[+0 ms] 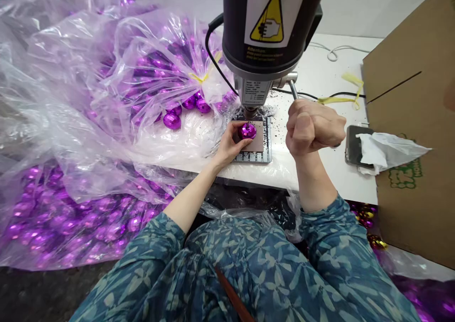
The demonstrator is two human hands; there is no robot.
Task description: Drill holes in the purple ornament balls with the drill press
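Note:
Between the thumb and fingers of my left hand (230,144) is a shiny purple faceted ball (248,131). The ball rests on a square brown pad (256,144) on the slotted metal base (268,156) of a black drill press (273,61), right below its spindle (250,112). My right hand (313,126) is closed in a fist around the press's metal lever (293,89), whose lower end is hidden by the fingers.
Clear plastic bags (85,89) of purple balls fill the left, one tied with yellow ribbon (199,78). Several loose balls (172,120) lie left of the press. A phone (353,146) with crumpled tissue (387,151) and a cardboard box (408,99) stand right. Cables run behind.

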